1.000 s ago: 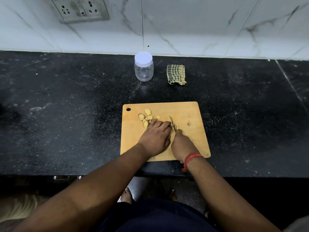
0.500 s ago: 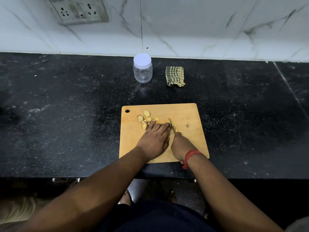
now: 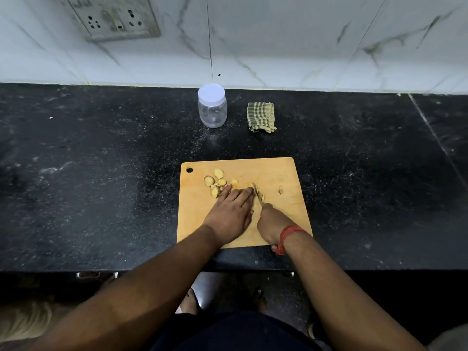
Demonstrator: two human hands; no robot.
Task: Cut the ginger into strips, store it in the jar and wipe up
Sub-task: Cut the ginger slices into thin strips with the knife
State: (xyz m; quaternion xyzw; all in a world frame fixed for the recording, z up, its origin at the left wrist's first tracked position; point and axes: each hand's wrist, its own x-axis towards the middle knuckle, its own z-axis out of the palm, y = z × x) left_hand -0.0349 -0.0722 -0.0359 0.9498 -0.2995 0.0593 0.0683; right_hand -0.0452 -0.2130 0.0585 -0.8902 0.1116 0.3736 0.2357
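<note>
Our right hand (image 3: 272, 224) has its grip closed round the handle of the knife (image 3: 258, 195), blade angled forward and to the left onto the ginger. Our left hand (image 3: 231, 211) lies flat, fingers straight, pressing the ginger piece (image 3: 260, 196) just left of the blade. Compared with a second ago, both hands sit almost where they were, so the blade has worked only slightly along the piece; we judge the slicing is mid-way, not finished. Just beyond the left fingertips lie the cut ginger slices (image 3: 215, 183), on the cutting board (image 3: 286, 173). Well beyond the grip, on the dark worktop (image 3: 101, 173), stand the lidded jar (image 3: 212, 106) and, beside it to the right, the checked cloth (image 3: 260, 117), both untouched.
</note>
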